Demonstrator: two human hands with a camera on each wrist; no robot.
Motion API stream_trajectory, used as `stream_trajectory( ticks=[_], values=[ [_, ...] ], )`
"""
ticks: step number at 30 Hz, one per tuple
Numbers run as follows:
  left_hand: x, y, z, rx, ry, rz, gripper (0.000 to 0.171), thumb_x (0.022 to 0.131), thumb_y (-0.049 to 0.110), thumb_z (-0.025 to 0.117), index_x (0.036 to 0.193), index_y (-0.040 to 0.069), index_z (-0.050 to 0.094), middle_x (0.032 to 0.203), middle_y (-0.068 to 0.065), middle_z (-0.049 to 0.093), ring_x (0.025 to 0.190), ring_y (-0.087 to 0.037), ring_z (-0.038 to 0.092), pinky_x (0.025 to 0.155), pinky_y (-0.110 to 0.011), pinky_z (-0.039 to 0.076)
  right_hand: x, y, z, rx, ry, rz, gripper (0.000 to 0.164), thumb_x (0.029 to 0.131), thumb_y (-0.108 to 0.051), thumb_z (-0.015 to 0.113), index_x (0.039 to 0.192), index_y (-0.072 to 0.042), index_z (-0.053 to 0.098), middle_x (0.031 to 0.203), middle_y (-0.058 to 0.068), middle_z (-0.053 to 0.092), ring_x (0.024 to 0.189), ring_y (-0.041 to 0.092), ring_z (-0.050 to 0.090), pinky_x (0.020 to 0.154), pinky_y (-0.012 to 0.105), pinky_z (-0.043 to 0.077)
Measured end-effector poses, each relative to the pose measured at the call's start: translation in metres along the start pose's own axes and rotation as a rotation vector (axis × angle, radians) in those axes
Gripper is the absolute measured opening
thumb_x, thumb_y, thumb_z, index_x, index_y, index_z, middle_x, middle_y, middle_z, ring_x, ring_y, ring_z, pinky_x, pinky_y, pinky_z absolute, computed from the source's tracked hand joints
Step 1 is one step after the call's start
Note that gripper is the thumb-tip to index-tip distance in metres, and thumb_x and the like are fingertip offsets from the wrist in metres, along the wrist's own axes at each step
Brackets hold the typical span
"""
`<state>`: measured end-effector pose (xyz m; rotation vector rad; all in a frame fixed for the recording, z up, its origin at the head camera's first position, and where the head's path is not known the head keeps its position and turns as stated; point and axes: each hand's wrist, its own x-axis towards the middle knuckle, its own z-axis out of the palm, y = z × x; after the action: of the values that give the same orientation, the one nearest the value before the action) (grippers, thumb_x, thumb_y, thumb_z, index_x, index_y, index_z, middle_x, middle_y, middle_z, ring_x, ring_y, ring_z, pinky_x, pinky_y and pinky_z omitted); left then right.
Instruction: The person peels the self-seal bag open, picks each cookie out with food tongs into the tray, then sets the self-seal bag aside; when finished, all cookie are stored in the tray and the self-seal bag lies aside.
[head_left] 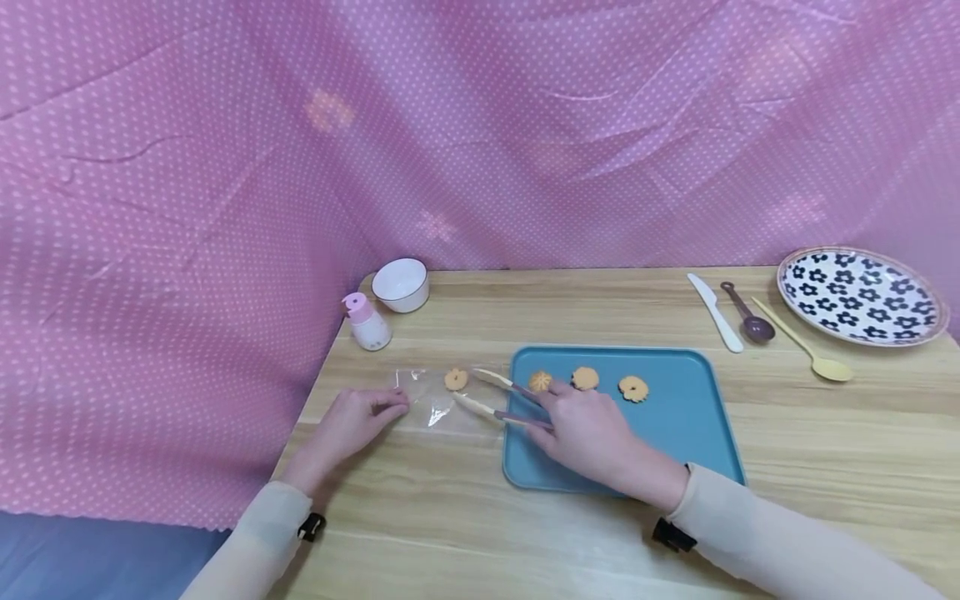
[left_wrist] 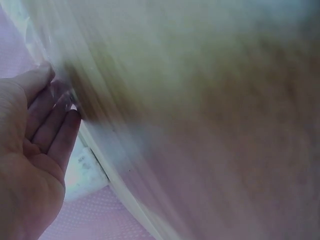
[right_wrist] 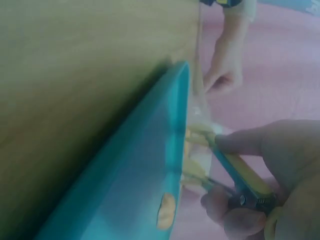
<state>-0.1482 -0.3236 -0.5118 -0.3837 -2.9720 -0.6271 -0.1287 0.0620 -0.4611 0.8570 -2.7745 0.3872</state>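
Observation:
At the left, my left hand [head_left: 358,421] pinches the edge of a clear plastic bag [head_left: 427,408] between thumb and fingers. A cookie [head_left: 456,380] shows at the bag, near its upper edge. My right hand [head_left: 588,429] grips a pair of tongs [head_left: 517,419] with cream tips and brown handles. The tongs' arms are spread and reach left past the tray's edge, tips close to that cookie. On the blue tray [head_left: 675,442] lie three more cookies, the leftmost cookie [head_left: 539,381] right beside the tongs. In the right wrist view, thumb and fingers press the tongs [right_wrist: 240,175] from both sides.
Behind the bag stand a pink-topped bottle [head_left: 367,323] and a white bowl [head_left: 401,285]. To the right lie a white knife [head_left: 715,312], a brown measuring spoon [head_left: 750,317], a yellow spoon [head_left: 806,343] and a flower-patterned plate [head_left: 862,296]. A pink dotted curtain [head_left: 525,150] hangs behind the table.

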Motion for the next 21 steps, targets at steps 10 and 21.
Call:
stream_trajectory(
  ticks=[10, 21],
  values=[
    [-0.002, 0.000, 0.001, 0.011, 0.033, 0.025, 0.013, 0.087, 0.037, 0.079, 0.099, 0.030, 0.081, 0.107, 0.006, 0.080, 0.105, -0.016, 0.077, 0.097, -0.040, 0.061, 0.010, -0.036, 0.009, -0.047, 0.010, 0.082, 0.037, 0.087, -0.045, 0.074, 0.091, -0.008, 0.073, 0.082, 0.002, 0.066, 0.048, 0.006, 0.044, 0.036, 0.022, 0.035],
    [0.000, 0.000, 0.001, 0.001, 0.033, 0.030, 0.011, 0.088, 0.034, 0.079, 0.097, 0.029, 0.081, 0.105, 0.006, 0.081, 0.103, -0.017, 0.077, 0.096, -0.041, 0.062, 0.017, -0.048, 0.009, -0.142, 0.020, 0.075, 0.033, 0.089, -0.039, 0.070, 0.081, -0.007, 0.067, 0.077, 0.003, 0.064, 0.046, 0.010, 0.041, 0.034, 0.025, 0.031]
  ],
)
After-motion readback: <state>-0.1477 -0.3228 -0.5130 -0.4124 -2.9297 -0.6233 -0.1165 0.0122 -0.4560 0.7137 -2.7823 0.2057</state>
